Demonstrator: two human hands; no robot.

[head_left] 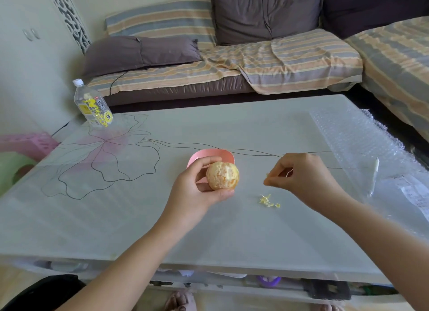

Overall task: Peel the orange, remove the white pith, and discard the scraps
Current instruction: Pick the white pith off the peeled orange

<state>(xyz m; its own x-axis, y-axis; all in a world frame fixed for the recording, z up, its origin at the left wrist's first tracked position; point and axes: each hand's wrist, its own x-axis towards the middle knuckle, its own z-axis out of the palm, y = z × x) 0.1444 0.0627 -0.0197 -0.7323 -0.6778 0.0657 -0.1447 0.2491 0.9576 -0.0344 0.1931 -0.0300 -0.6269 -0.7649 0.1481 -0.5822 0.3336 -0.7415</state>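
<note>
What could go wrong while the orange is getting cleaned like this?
1. The peeled orange is held up by the left hand alone; if the grip loosens, it could drop onto the table and roll.
2. The right hand pinches a tiny bit of pith, which might stick to the skin or fall away from the pith scraps.
3. Those scraps lie loose on the table, not in the pink bowl, so an arm could brush them off.

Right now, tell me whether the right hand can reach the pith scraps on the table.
Probably yes: the right hand hangs close to the pith scraps, nothing between, though it pinches a pith strand.
</note>
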